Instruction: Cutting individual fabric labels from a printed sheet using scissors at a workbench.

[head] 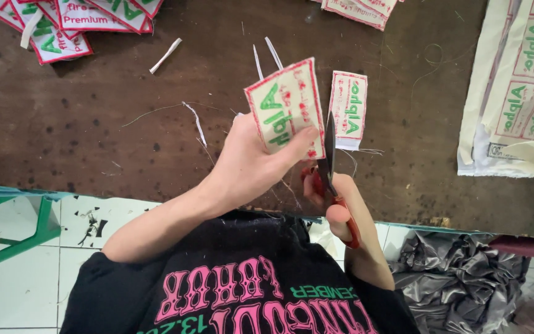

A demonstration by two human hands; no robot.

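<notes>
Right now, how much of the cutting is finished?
Done: a pile of cut labels lies at the table's far left. In hand: the left hand holds one label while the right hand works the scissors along its edge. Left: the uncut sheet.

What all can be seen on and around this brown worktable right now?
Rectangular white fabric label with red border and green lettering: one, held up in the left hand.
Second such label: one, lying on the table, right of the held one.
Pile of finished labels: several, top left corner.
More labels: a few, top edge.
Uncut sheet of labels: one, cream, right edge.
White trimmed strips: several, scattered on the table.
Dark brown worktable: one.
Grey crumpled plastic: one heap, floor, lower right.
Red-handled scissors: one, blades at the held label's edge.
Left hand: gripping the label.
Right hand: holding the scissors.
</notes>
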